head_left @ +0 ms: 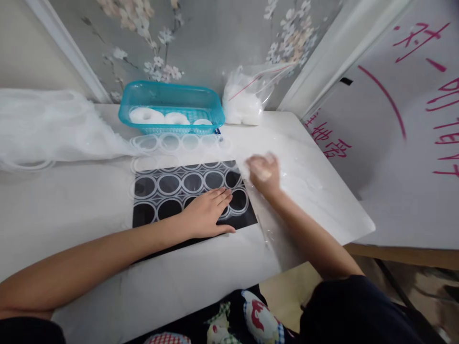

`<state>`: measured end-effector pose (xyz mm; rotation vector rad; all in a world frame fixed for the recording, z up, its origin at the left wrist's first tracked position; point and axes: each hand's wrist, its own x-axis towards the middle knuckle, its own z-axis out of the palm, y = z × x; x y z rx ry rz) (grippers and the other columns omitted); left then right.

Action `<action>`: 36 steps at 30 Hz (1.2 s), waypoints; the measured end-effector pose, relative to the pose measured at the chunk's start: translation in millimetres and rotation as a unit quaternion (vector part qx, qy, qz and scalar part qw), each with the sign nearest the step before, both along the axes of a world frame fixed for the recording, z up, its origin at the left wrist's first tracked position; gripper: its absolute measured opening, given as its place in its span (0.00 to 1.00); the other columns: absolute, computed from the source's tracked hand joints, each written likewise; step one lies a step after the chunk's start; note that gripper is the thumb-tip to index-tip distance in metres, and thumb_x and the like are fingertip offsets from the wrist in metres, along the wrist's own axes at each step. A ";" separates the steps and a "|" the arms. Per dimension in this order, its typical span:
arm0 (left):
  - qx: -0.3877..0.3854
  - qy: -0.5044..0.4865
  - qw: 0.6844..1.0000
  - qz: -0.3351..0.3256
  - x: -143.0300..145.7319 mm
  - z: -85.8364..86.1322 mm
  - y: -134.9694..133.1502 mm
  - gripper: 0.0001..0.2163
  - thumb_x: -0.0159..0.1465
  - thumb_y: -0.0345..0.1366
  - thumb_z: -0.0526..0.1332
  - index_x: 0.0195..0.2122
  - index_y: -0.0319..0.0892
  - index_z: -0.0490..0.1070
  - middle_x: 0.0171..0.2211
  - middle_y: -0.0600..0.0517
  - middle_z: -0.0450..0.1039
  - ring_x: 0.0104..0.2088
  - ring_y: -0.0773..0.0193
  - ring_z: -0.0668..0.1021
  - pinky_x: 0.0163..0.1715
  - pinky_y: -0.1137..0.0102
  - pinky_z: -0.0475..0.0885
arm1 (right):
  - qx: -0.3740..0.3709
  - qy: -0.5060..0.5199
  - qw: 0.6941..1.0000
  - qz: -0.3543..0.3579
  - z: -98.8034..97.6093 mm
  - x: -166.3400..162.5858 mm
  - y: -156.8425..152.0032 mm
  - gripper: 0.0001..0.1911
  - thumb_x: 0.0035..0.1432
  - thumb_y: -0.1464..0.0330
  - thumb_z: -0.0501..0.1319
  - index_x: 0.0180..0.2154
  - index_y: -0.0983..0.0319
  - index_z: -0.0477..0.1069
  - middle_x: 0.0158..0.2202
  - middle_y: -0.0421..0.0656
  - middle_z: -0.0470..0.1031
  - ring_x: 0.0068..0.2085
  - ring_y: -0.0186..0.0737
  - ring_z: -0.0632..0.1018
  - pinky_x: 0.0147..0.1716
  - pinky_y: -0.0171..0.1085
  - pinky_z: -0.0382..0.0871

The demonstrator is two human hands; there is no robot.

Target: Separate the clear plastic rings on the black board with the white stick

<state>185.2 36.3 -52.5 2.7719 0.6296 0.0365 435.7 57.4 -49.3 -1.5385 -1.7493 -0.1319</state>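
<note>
My left hand lies flat with its fingers stretched over a clear sheet with rows of white-edged rings. Beneath that sheet is a black rectangular sheet on the white table. To the right of it, my right hand is smeared by motion, its fingers curled in. Something pale shows at these fingers, but I cannot make out what it is. Thin clear film with creases lies below my right hand, along the black sheet's right edge.
Behind the sheets stands a turquoise plastic basket holding white rings. A zip bag of white material leans beside it. At left is a heap of translucent white sheeting. A whiteboard with red writing borders the table on the right.
</note>
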 end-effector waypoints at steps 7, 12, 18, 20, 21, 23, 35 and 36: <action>0.051 -0.059 0.997 0.005 -27.9 0.6 -9.7 0.41 0.65 0.65 0.49 0.67 0.33 0.58 0.69 0.33 0.52 0.69 0.44 0.59 0.67 0.54 0.52 | -0.044 0.080 0.990 0.109 15.0 -44.4 9.8 0.10 0.64 0.68 0.56 0.34 0.58 0.76 0.39 0.47 0.82 0.45 0.49 0.80 0.50 0.51 0.72; 0.054 -0.080 0.995 0.031 -54.6 -10.9 -14.2 0.39 0.68 0.63 0.44 0.63 0.33 0.64 0.64 0.35 0.62 0.65 0.45 0.65 0.66 0.54 0.54 | -0.168 0.155 0.957 0.178 -15.5 -95.7 -32.3 0.08 0.63 0.66 0.60 0.36 0.57 0.79 0.39 0.45 0.83 0.49 0.49 0.81 0.50 0.48 0.75; 0.024 -0.074 0.997 0.013 -63.6 -13.4 -11.8 0.38 0.69 0.62 0.43 0.64 0.33 0.64 0.65 0.36 0.61 0.66 0.46 0.64 0.65 0.55 0.54 | -0.191 0.184 0.953 0.149 -17.9 -88.9 -33.5 0.09 0.63 0.64 0.61 0.38 0.56 0.80 0.39 0.45 0.84 0.53 0.52 0.79 0.54 0.52 0.73; 0.023 -0.069 0.997 0.012 -62.6 -14.2 -11.5 0.38 0.69 0.62 0.43 0.64 0.33 0.64 0.65 0.36 0.61 0.66 0.46 0.64 0.65 0.56 0.54 | -0.189 0.191 0.952 0.146 -17.7 -89.4 -33.0 0.09 0.63 0.63 0.61 0.37 0.56 0.80 0.39 0.45 0.84 0.53 0.52 0.80 0.54 0.52 0.73; 0.024 -0.068 0.997 0.010 -62.1 -14.7 -11.6 0.39 0.69 0.62 0.43 0.64 0.32 0.63 0.65 0.36 0.61 0.66 0.46 0.64 0.65 0.55 0.54 | -0.186 0.195 0.952 0.147 -17.9 -90.1 -33.1 0.09 0.63 0.63 0.61 0.37 0.56 0.80 0.38 0.45 0.84 0.52 0.52 0.80 0.54 0.51 0.73; 0.024 -0.071 0.997 0.004 -61.5 -15.6 -11.8 0.39 0.69 0.62 0.43 0.64 0.30 0.63 0.65 0.34 0.60 0.66 0.45 0.64 0.65 0.55 0.54 | -0.183 0.193 0.952 0.148 -18.5 -91.3 -34.1 0.10 0.63 0.63 0.60 0.36 0.57 0.80 0.38 0.45 0.84 0.52 0.51 0.80 0.53 0.51 0.74; 0.007 -0.095 0.995 0.006 -64.5 -19.8 -10.0 0.37 0.69 0.61 0.47 0.66 0.34 0.60 0.67 0.36 0.59 0.67 0.46 0.62 0.66 0.55 0.53 | -0.172 0.175 0.958 0.150 -20.2 -90.3 -41.2 0.08 0.64 0.64 0.60 0.36 0.56 0.78 0.43 0.45 0.83 0.56 0.52 0.78 0.55 0.52 0.74; 0.007 -0.096 0.995 0.006 -64.2 -20.3 -10.2 0.37 0.68 0.61 0.47 0.66 0.34 0.60 0.67 0.37 0.58 0.67 0.47 0.62 0.66 0.55 0.53 | -0.172 0.175 0.958 0.151 -20.7 -90.0 -41.3 0.08 0.64 0.64 0.60 0.36 0.57 0.78 0.43 0.46 0.83 0.56 0.52 0.78 0.55 0.52 0.74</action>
